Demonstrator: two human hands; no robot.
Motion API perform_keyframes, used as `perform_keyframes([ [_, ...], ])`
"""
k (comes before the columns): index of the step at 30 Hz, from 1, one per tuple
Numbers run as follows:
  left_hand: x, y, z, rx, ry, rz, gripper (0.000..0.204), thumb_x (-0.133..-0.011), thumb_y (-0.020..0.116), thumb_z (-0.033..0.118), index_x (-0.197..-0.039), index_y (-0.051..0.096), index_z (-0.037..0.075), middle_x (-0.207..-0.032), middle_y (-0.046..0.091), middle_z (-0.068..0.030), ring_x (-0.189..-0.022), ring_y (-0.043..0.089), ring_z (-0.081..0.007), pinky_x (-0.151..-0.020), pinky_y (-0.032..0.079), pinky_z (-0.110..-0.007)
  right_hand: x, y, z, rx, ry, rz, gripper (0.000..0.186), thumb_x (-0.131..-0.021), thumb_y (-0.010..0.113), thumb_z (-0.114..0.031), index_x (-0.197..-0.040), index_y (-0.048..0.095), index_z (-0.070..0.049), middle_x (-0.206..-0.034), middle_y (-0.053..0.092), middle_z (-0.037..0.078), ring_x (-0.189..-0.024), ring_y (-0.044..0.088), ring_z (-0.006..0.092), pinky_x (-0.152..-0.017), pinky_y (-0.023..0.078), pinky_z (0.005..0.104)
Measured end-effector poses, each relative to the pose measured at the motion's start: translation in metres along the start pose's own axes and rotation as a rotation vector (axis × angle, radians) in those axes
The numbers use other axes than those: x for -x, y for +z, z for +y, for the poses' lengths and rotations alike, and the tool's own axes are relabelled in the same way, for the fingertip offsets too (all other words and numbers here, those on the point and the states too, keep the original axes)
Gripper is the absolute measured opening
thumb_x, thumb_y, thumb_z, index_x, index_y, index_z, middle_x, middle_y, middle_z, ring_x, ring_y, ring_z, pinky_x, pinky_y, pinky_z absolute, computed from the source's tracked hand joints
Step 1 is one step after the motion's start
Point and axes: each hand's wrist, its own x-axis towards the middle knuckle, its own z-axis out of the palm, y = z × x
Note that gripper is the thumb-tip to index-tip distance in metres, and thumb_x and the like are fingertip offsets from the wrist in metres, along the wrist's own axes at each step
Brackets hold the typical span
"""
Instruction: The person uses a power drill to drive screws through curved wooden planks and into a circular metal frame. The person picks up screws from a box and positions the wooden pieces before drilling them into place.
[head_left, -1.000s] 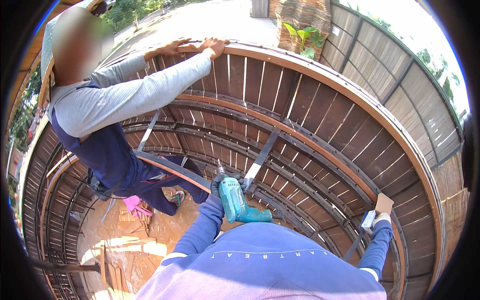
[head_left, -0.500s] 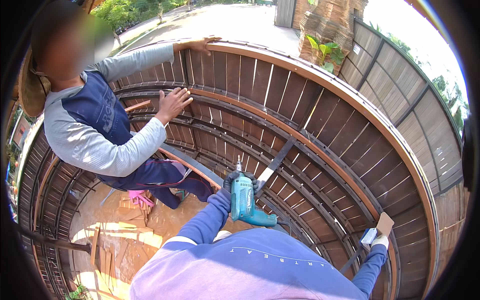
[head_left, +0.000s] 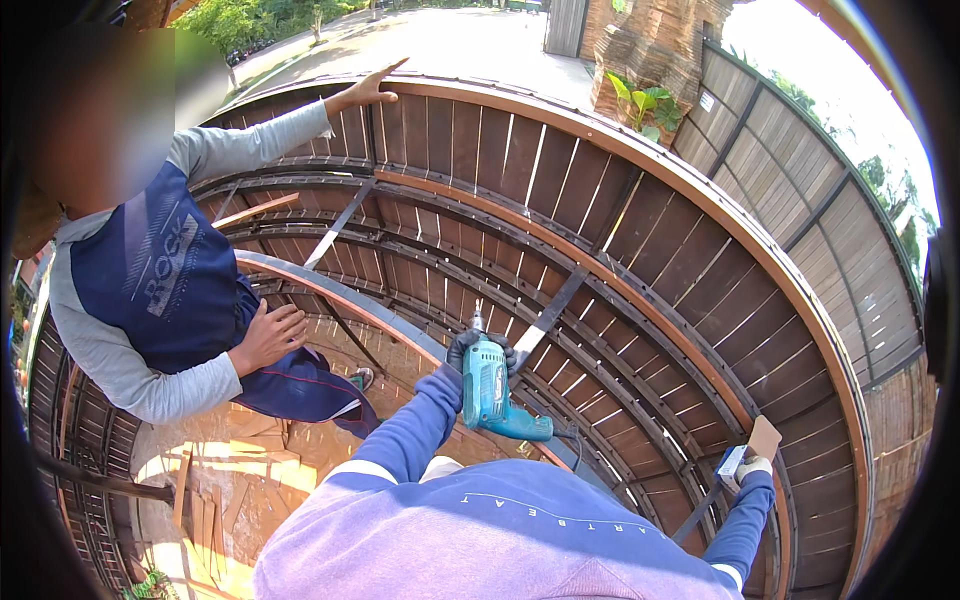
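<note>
The gloved left hand (head_left: pixel 463 350) is wrapped around a teal power drill (head_left: pixel 490 388), bit aimed at the curved slatted wooden frame (head_left: pixel 640 260); the gloved right hand (head_left: pixel 748 468) pinches a small wood block (head_left: pixel 764 437) on its rim. Since half a second ago, the co-worker's hand (head_left: pixel 268 338) has dropped from the slats to the thigh. Paved ground lies beyond.

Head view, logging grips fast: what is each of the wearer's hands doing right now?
Left hand: closed around the teal power drill.
Right hand: gloved, gripping a small flat wooden piece at the curved slatted frame.
</note>
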Motion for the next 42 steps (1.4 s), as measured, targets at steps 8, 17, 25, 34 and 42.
perform_keyframes([
  [8,-0.013,-0.006,-0.006,0.091,-0.063,-0.171,0.058,-0.077,0.079,0.048,-0.107,0.073,-0.001,-0.100,0.070,-0.0205,-0.097,0.067,-0.0375,-0.093,0.057,-0.050,-0.059,0.043,0.074,0.241,-0.114,0.095,0.025,-0.089,0.065,-0.016,-0.104,0.080,-0.003,-0.103,0.077,0.024,-0.103,0.075,0.0377,-0.092,0.059,0.0455],
  [17,-0.001,-0.018,-0.001,0.041,-0.003,-0.128,0.058,-0.081,0.078,0.048,-0.111,0.073,-0.001,-0.101,0.071,-0.0213,-0.097,0.067,-0.0387,-0.098,0.055,-0.054,-0.001,0.019,0.021,-0.097,0.007,0.288,0.018,-0.085,0.061,-0.006,-0.091,0.076,0.001,-0.091,0.076,0.026,-0.090,0.074,0.0417,-0.087,0.057,0.0461],
  [25,-0.001,-0.024,0.006,-0.042,-0.027,-0.135,0.066,-0.081,0.075,0.057,-0.119,0.069,0.003,-0.108,0.068,-0.0175,-0.097,0.070,-0.0358,-0.091,0.061,-0.053,0.049,-0.033,-0.018,-0.626,0.128,0.281,0.023,-0.092,0.061,-0.010,-0.108,0.073,0.002,-0.091,0.076,0.020,-0.081,0.074,0.0303,-0.076,0.058,0.0420],
  [34,0.007,-0.001,-0.002,-0.229,0.081,-0.141,0.054,-0.090,0.070,0.055,-0.117,0.061,0.009,-0.101,0.061,-0.0103,-0.094,0.062,-0.0255,-0.084,0.058,-0.043,0.040,-0.034,0.021,-0.720,0.051,0.352,0.016,-0.090,0.064,-0.005,-0.098,0.078,-0.006,-0.086,0.077,0.013,-0.076,0.075,0.0230,-0.069,0.060,0.0367],
  [42,-0.002,0.004,-0.007,-0.224,0.017,-0.225,0.054,-0.090,0.070,0.054,-0.117,0.061,0.009,-0.102,0.061,-0.0105,-0.095,0.062,-0.0255,-0.086,0.058,-0.043,0.051,-0.046,0.014,-0.172,-0.022,0.147,0.022,-0.087,0.067,-0.018,-0.101,0.082,-0.010,-0.103,0.078,0.016,-0.099,0.075,0.0330,-0.094,0.058,0.0412],
])
